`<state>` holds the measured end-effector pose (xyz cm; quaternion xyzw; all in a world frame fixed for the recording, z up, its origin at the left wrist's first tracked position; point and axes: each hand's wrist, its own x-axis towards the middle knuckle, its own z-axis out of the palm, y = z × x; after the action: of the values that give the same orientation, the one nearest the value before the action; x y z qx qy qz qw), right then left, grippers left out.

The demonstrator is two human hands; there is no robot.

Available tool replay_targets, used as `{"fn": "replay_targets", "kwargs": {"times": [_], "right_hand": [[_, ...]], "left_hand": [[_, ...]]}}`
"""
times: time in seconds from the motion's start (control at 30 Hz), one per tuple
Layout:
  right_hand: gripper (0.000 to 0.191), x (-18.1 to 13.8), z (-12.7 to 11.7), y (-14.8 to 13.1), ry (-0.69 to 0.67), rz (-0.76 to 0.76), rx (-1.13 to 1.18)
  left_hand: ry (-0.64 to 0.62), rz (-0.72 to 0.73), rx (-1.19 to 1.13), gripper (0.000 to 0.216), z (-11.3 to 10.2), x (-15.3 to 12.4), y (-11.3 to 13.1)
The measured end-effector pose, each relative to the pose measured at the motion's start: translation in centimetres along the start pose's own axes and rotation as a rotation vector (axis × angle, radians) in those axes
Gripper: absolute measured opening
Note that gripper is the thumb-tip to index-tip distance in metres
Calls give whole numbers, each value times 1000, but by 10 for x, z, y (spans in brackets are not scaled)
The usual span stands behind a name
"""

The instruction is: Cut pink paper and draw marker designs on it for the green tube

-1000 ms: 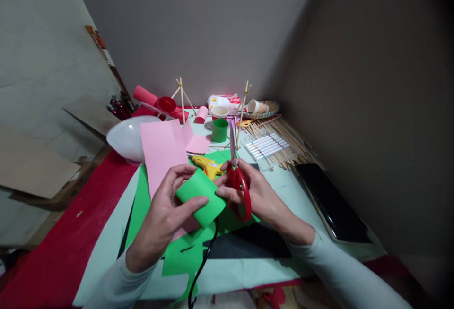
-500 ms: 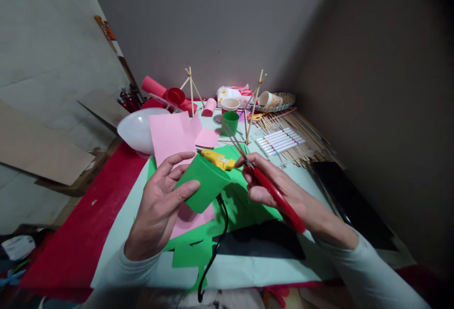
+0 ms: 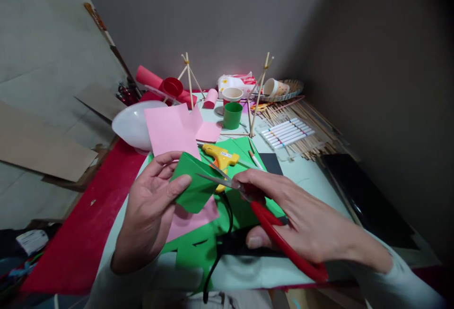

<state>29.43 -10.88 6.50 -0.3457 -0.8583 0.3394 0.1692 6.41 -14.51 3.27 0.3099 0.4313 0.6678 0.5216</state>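
Note:
My left hand [image 3: 152, 205] holds a green paper piece [image 3: 194, 188], bent into a short tube and tilted, with the thumb in front and the fingers behind. In my right hand [image 3: 283, 205] is a pair of scissors [image 3: 273, 226] with red handles. Its blades are parted, one in front of the paper and the other by its upper edge. Just behind the blades lies a yellow glue gun [image 3: 222, 155], partly covered by them, on green paper [image 3: 237, 205]. Its black cord [image 3: 213, 266] runs toward me.
Pink paper sheets [image 3: 168, 127] and a white bowl-like shape [image 3: 136, 122] are at left. Beyond stand a green cup [image 3: 232, 116] and stick frames [image 3: 188, 80]. Markers [image 3: 289, 133], wooden sticks [image 3: 319, 129] and a dark flat panel [image 3: 362, 195] lie at right.
My right hand has turned the scissors from pointing up and away to pointing left, and their blades now straddle the green paper's edge. The left hand still holds the paper, now looking flatter.

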Motion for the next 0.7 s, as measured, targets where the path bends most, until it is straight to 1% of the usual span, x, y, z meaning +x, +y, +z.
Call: {"fn": "replay_targets", "kwargs": {"times": [0.07,0.3,0.47,0.7], "right_hand": [[42,-1,2,2,-5,-20,-1],[48,-4,6,4,-20,-34,-2],[45,-5,6,4,-32,-14,2],[46,-5,8,9,-13,-1,-27]], "left_hand": [[24,1,10,37,1,0,0],[101,45,99,40,2,2,-1],[114,43,140,41,2,3,-1],[168,43,84,48,2,3,-1]]}}
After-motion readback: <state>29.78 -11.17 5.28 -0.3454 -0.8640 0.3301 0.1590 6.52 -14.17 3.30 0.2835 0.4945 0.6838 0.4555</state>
